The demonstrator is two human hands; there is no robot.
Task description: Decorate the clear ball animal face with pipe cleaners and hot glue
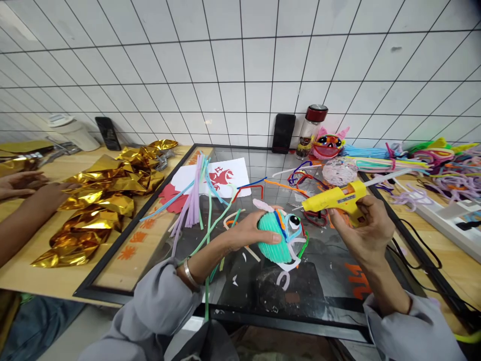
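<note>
While the left hand (246,233) grips the turquoise ball (271,245) above the black-framed tabletop (334,273), its thumb laid across the front, the right hand (370,228) has its fingers closed around the handle of a yellow glue gun (332,200). The nozzle points at the ball, near its googly eye (294,222) but apart from it; a glue stick (389,178) juts from the back. Below the ball lies a white ring (283,281). Purple pipe cleaners (193,203) overlap the paper (238,168) at left. A bottle (308,133) and a phone (283,133) stand by the wall. Farther left, a co-worker's hands (17,185) are beside gold foil (107,204).
</note>
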